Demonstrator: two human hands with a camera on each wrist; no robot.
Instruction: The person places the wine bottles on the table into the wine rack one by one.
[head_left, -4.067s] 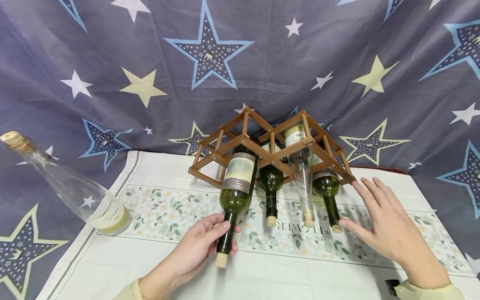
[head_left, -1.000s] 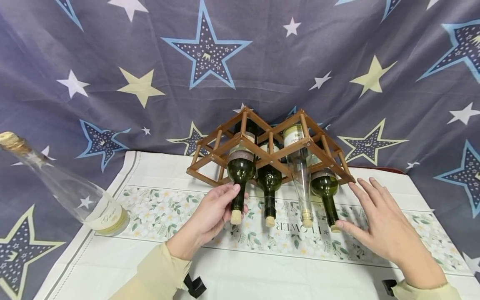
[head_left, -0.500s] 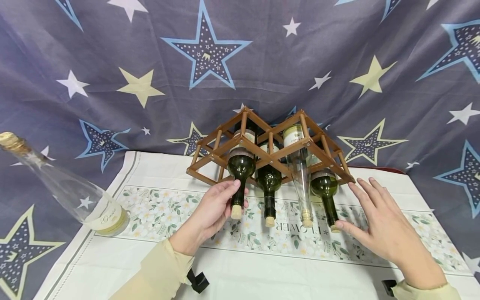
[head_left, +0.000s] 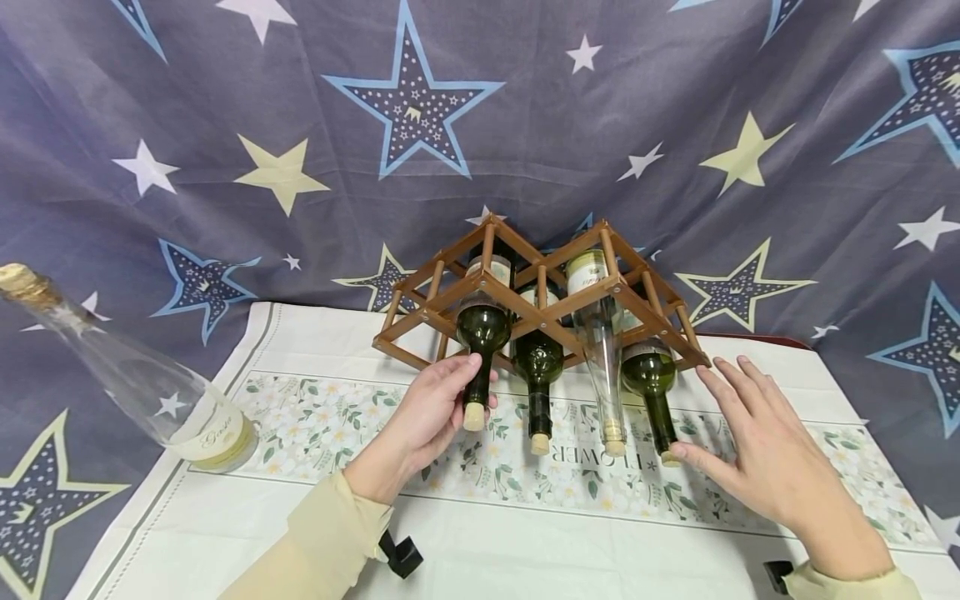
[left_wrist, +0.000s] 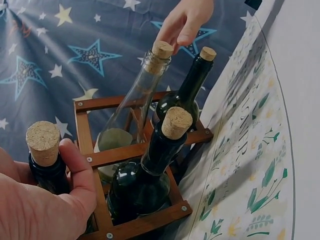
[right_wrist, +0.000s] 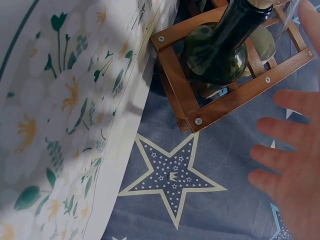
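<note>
My left hand (head_left: 435, 408) grips the neck of a dark green wine bottle (head_left: 483, 329), whose body lies inside the wooden wine rack (head_left: 427, 317). In the left wrist view its cork (left_wrist: 43, 142) shows between thumb and fingers. Beside it in the rack lie another green bottle (head_left: 538, 354), a clear bottle (head_left: 600, 342) and a green bottle (head_left: 649, 371) at the right, all corks toward me. My right hand (head_left: 780, 458) has its fingers spread, fingertips right at the rack's right corner, thumb near the rightmost cork (head_left: 671, 457).
A clear corked bottle (head_left: 172, 392) stands upright at the left of the table. Under it all is a white tablecloth (head_left: 525, 550) with a floral band. A star-patterned curtain (head_left: 300, 100) hangs right behind the rack. Black straps (head_left: 403, 557) show near both wrists.
The left hand has pushed the green bottle away from me, deeper into the rack's left upper slot; over the last second it slid slightly further. The right hand stays by the rack's right corner.
</note>
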